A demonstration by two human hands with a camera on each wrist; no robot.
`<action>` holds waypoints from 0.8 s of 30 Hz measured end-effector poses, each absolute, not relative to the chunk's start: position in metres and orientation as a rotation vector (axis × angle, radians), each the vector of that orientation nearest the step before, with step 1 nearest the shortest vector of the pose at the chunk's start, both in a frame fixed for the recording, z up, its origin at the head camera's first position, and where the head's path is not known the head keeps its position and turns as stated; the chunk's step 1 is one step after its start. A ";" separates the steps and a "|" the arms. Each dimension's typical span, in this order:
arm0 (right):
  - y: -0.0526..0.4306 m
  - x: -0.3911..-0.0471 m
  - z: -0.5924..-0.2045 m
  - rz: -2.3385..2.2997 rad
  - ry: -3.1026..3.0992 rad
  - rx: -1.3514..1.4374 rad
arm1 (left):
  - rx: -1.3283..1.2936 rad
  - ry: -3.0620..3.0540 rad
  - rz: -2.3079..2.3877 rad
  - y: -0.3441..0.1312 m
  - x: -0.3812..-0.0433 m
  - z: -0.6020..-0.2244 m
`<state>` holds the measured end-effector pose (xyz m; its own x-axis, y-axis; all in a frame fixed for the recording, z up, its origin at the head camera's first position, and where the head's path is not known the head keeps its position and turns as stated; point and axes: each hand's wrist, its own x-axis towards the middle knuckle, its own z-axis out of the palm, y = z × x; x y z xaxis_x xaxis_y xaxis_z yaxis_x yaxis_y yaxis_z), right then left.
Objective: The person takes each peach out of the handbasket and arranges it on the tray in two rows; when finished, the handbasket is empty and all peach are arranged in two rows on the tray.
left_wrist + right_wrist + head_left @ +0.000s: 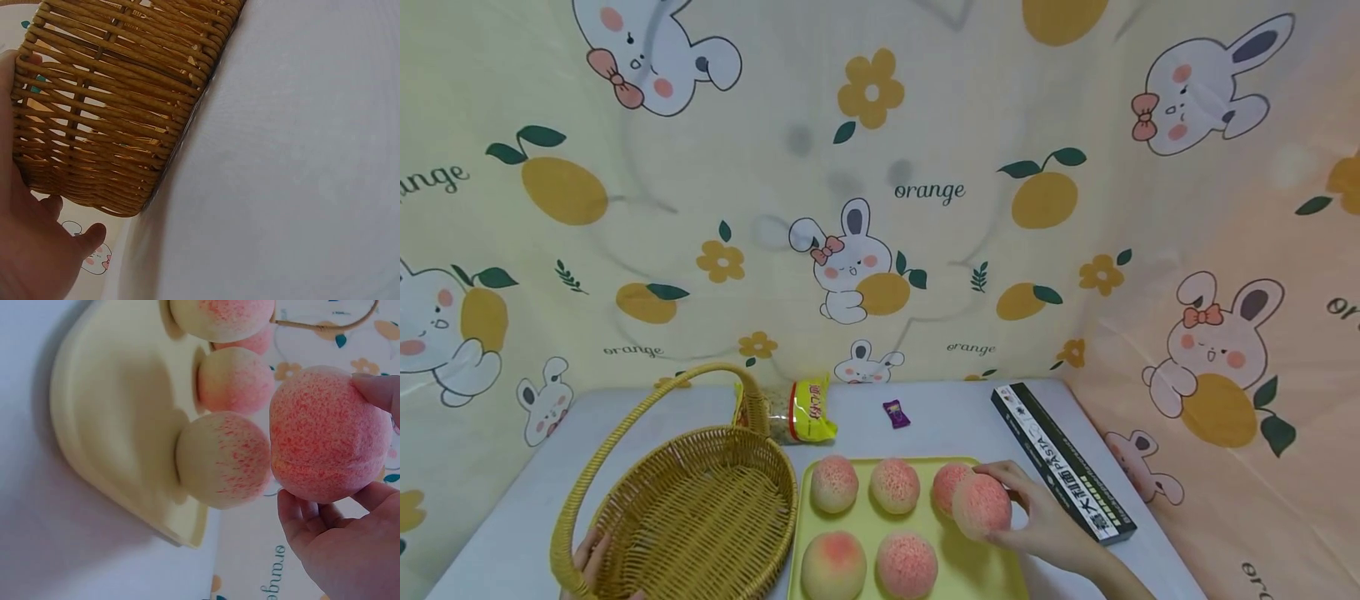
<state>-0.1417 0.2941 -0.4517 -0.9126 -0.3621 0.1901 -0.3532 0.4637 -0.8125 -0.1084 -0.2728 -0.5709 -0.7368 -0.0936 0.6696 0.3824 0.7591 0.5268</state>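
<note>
My right hand (1037, 521) holds a pink-speckled peach (982, 507) between thumb and fingers, above the right side of a yellow tray (973, 575). Several other peaches rest on that tray; one speckled peach (950, 486) is partly hidden behind the held one. In the right wrist view, the held peach (331, 434) is raised off the tray surface. To the left stands a wicker basket (700, 508) with a tall hooped handle and nothing inside. At its near left side my left hand (591, 562) grips the rim, partly hidden by the handle; the left wrist view shows the woven wall (112, 106) close up.
Behind the basket lies a yellow-and-clear food packet (808, 410). A small purple wrapped candy (896, 413) is at the table's back. On the right a long black pasta box (1063, 462) lies slantwise. A printed cloth (955, 250) hangs behind the white table (505, 508).
</note>
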 end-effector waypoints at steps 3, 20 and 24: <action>0.296 -0.139 -0.454 -1.472 2.678 -0.633 | -0.231 -2.224 -0.850 -0.273 -0.110 -0.570; 0.304 -0.124 -0.468 -1.442 2.524 -0.438 | -0.224 -2.251 -0.867 -0.277 -0.110 -0.575; 0.302 -0.123 -0.469 -1.487 2.416 -0.329 | -0.245 -2.223 -0.877 -0.278 -0.112 -0.575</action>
